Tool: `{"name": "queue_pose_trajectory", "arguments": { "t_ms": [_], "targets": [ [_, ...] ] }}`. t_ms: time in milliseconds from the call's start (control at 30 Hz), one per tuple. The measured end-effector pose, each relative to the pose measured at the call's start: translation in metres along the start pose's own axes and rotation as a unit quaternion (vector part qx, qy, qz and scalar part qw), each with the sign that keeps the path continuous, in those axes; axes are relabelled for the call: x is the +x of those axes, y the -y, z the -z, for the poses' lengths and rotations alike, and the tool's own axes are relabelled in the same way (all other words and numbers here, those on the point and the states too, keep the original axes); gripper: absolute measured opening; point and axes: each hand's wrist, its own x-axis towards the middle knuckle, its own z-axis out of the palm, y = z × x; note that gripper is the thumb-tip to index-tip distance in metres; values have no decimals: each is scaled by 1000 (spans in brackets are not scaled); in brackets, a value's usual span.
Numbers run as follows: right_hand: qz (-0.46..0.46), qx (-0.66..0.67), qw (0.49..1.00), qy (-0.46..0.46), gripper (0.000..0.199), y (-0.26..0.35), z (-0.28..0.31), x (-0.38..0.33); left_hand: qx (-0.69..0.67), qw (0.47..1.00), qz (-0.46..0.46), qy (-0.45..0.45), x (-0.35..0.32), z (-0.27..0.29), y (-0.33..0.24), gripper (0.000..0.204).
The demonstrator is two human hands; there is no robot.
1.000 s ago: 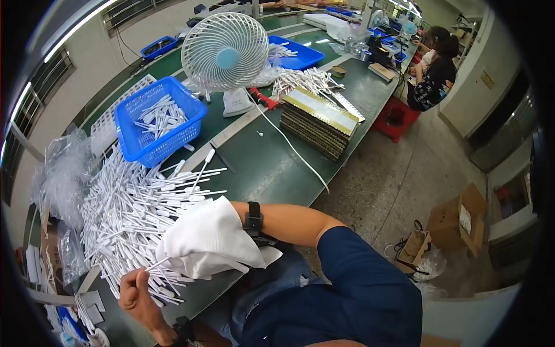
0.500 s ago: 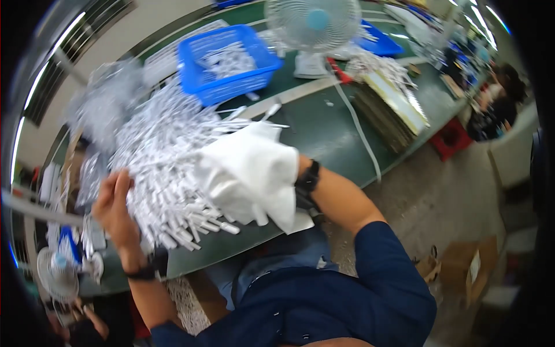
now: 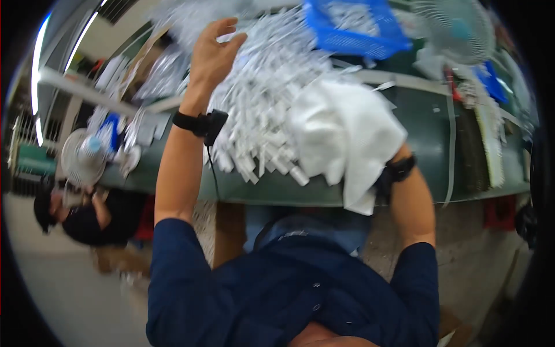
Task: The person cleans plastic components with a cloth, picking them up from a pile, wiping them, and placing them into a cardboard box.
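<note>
A big heap of white plastic sticks covers the green table in front of me. My left hand is raised over the far side of the heap with its fingers spread and nothing in it. A black band with a small box sits on that wrist. My right hand is hidden under a white cloth that it grips at the heap's right edge; only the wrist with a black watch shows.
A blue basket of white sticks stands beyond the heap, with a white desk fan to its right. Another person in black sits at the left by a second small fan. Clear bags lie at the table's left.
The view has swung left and down. My left hand has risen from the near edge of the heap to above its far side. The cloth stays under my right hand.
</note>
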Motion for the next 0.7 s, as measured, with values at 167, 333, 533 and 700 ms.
{"name": "queue_pose_trajectory", "arguments": {
  "t_ms": [167, 333, 533, 700],
  "targets": [
    [-48, 155, 986, -40, 52, -30, -1, -4, 195, 949, 228, 99, -82, 122, 101, 31],
    [-50, 139, 988, -38, 47, -24, -21, 0, 130, 937, 319, 50, -169, 142, 122, 35],
    [40, -133, 990, 18, 40, 22, -32, 23, 200, 946, 235, 97, -183, 120, 104, 29],
    [18, -196, 979, 53, 47, 25, -29, 27, 272, 949, 148, 55, -188, 122, 82, 20]
  ]
}}
